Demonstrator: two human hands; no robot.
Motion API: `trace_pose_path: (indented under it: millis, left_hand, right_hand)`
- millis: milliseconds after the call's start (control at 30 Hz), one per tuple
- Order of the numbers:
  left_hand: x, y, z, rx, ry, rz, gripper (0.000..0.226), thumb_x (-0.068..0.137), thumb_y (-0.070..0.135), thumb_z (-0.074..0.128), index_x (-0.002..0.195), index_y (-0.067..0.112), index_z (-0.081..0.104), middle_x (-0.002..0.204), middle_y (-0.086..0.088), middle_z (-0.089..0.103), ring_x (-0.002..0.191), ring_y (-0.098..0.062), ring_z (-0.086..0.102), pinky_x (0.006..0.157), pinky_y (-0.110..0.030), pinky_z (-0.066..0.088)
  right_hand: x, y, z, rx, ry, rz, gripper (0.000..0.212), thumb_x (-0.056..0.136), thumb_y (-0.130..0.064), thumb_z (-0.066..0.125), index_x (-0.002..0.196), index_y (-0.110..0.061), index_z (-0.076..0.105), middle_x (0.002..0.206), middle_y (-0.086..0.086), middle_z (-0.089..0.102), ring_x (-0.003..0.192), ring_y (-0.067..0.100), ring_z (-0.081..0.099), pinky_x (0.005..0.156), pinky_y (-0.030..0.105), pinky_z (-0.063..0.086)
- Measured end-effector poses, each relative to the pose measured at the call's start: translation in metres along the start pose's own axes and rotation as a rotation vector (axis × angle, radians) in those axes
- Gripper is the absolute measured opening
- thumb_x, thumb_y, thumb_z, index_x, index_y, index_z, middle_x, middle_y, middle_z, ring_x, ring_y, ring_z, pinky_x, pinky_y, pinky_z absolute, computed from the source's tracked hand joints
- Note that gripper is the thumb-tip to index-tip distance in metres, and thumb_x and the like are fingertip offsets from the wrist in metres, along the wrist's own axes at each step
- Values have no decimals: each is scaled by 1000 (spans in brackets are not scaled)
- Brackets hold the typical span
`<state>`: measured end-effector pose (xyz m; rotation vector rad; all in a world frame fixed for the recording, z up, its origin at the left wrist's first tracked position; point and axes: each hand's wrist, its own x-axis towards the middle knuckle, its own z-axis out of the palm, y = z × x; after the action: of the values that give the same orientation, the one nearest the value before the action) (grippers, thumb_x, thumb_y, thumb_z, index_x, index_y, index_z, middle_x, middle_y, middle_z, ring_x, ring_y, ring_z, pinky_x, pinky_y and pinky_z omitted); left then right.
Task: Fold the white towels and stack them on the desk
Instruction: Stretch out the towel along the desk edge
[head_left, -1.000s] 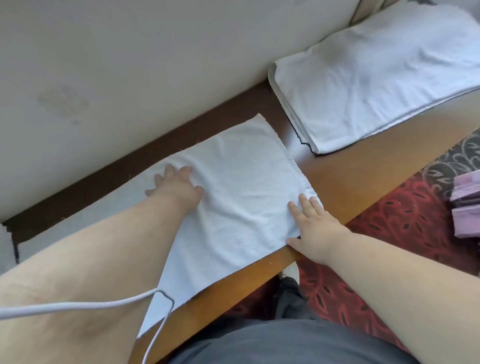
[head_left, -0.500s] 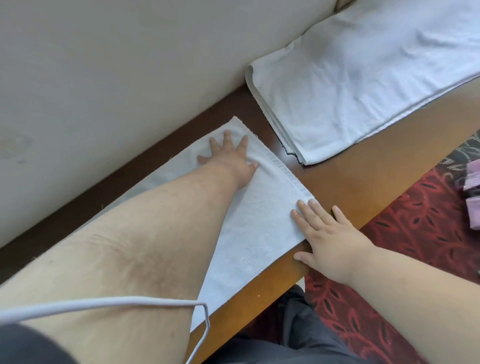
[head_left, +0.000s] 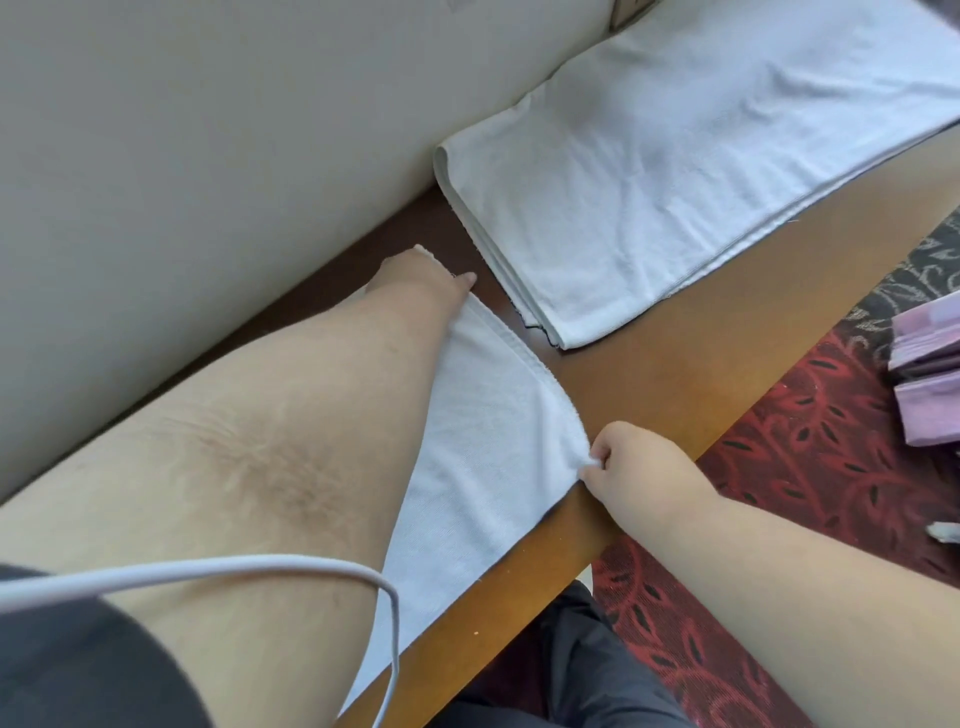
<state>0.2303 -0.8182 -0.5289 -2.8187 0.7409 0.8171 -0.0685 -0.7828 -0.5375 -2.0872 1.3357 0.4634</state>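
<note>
- The white towel (head_left: 488, 415) being folded lies flat along the near edge of the wooden desk (head_left: 691, 358), running from the near left toward the middle, its hemmed short end pointing at the stack.
- The right hand (head_left: 631, 460) pinches the near corner of that short end, fingers curled tight on the cloth just at the desk's edge.
- The left hand (head_left: 415, 278) reaches to the far corner by the wall; a bit of towel shows at its top and one fingertip pokes out to the right, but I cannot tell whether its fingers grip the corner or only press on it.
- The folded towel stack (head_left: 675, 182) rests farther right on the desk, against the cream wall (head_left: 208, 156), near the working towel's end but apart from it.
- A white cable (head_left: 249, 569) loops over the left arm in the near left.
- Purple packets (head_left: 930, 374) sit on the red patterned carpet (head_left: 810, 467) at the right.
- Risk, as I judge it: if the far corner is not truly held, lifting would drag the end askew and the fold would come out crooked; the near edge could also slip off the desk, and the cable might snag the arm.
</note>
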Motion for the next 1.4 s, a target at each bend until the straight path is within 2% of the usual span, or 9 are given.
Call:
trace_pose_path:
  millis: [67,200,433,567,700,833,967,1133,1400]
  left_hand:
    - [1,4,0,25,-41,-7,77,90,64,45,151,20,28,149,-7,41,130,-34,46,92,-45,44]
    - [-2,0,0,-149,70,27,46,94,30,49,134,8,49,134,-12,55,121,-34,53,91,-39,45]
    - [-22,-49,-13,-703,295,34,27,93,22,51,117,12,57,116,-11,64,107,-28,61,83,-28,46]
    - [-38,-84,-23,-1048,233,92,19,92,14,55,108,14,47,105,-13,60,87,-27,63,75,-42,59]
    - [-59,-128,-39,-1062,276,92,22,90,12,54,101,21,37,88,-1,48,69,-19,54,66,-38,59]
    - [-81,-191,-56,-982,311,108,19,87,12,48,81,27,38,86,1,46,73,-22,48,66,-33,57]
    - [-107,-263,-67,-1089,329,58,25,87,6,45,72,26,45,80,3,46,73,-20,48,55,-27,56]
    - [-148,-356,-69,-1178,268,6,26,91,10,50,78,29,62,82,4,60,60,-6,60,54,-23,55]
    - [-196,-468,-64,-1101,307,-61,32,89,9,46,87,33,67,95,6,63,78,-6,65,50,-17,52]
  right_hand:
    - [-4,-3,3,46,-5,-34,11,87,-31,60,81,-25,52,74,-6,57,62,12,54,50,27,37]
    - [-16,-13,1,217,-24,-124,7,77,-18,56,73,-19,50,64,-6,49,52,11,42,48,26,35]
    - [-52,-39,2,281,-146,-382,14,75,-18,54,72,-25,42,63,-9,41,50,6,36,50,23,30]
    - [-74,-63,5,250,-184,-491,15,74,-20,51,70,-27,39,62,-10,40,53,7,35,50,21,29]
    - [-100,-90,14,207,-236,-609,9,69,-27,48,72,-25,40,62,-14,43,54,8,35,51,23,30]
    - [-125,-126,28,165,-289,-709,9,68,-30,48,70,-28,40,59,-11,44,52,9,34,51,28,33]
    - [-154,-168,48,93,-337,-860,11,73,-28,52,74,-29,41,65,-13,49,57,9,40,52,25,36]
    - [-200,-217,81,-57,-373,-1075,16,79,-23,54,76,-29,39,69,-8,53,67,12,48,57,29,43]
    - [-261,-285,142,-180,-431,-1319,17,82,-21,50,91,-31,40,73,-7,56,67,18,50,60,34,44]
